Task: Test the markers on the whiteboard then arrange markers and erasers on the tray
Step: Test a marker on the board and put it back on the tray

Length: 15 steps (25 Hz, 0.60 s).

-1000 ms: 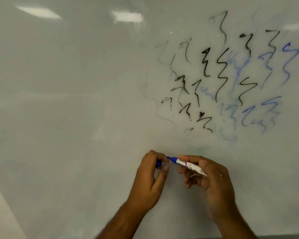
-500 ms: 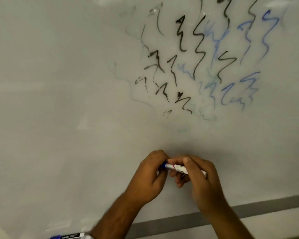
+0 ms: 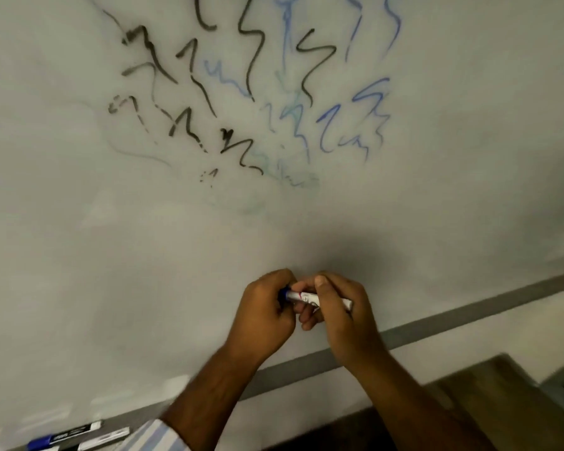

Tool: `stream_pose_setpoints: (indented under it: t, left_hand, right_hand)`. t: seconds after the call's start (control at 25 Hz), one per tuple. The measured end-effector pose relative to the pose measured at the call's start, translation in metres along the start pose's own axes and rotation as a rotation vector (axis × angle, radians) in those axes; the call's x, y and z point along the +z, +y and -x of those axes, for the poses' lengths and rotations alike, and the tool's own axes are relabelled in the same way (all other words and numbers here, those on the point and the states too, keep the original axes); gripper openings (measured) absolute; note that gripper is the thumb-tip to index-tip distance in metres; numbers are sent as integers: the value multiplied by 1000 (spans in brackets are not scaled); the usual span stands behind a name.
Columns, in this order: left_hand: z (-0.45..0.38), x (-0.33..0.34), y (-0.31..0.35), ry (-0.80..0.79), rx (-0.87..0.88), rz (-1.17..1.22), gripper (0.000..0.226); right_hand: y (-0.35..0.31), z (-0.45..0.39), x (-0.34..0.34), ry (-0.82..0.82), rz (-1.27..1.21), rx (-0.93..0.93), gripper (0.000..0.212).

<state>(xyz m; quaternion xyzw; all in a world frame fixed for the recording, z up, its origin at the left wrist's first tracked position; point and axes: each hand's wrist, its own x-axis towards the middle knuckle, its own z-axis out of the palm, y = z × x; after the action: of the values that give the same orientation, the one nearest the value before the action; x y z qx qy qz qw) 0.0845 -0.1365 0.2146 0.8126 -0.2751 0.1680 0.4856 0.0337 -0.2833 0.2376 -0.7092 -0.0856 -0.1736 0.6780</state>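
Scribbled white whiteboard behind; blue-capped white marker is clamped by both hands; a half-seated cap could slip off.

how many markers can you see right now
3: one marker gripped between both hands, a blue-capped marker and another marker at bottom left. More may lie out of frame.

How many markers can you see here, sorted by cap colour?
Blue-capped: 2, one held in both hands, one lying at bottom left
Cap colour hidden or unclear: 2, lying at bottom left
Total: 4 markers
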Motion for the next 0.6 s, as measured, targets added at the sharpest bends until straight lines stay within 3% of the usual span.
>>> stream_pose_setpoints:
  t: [0.24, 0.32, 0.48, 0.6]
  left_hand:
    - [16, 94, -26, -222, -223, -95, 36]
    - [31, 132, -35, -300, -428, -58, 39]
    - [79, 206, -48, -393, -972, 247, 31]
    - [108, 244, -63, -509, -1068, 241, 33]
  right_hand:
    - [65, 16, -78, 84, 24, 424, 11]
    - [98, 29, -112, 166, -48, 639, 12]
    - [176, 71, -180, 294, -51, 1028, 16]
    - [230, 116, -227, 355, -62, 1143, 22]
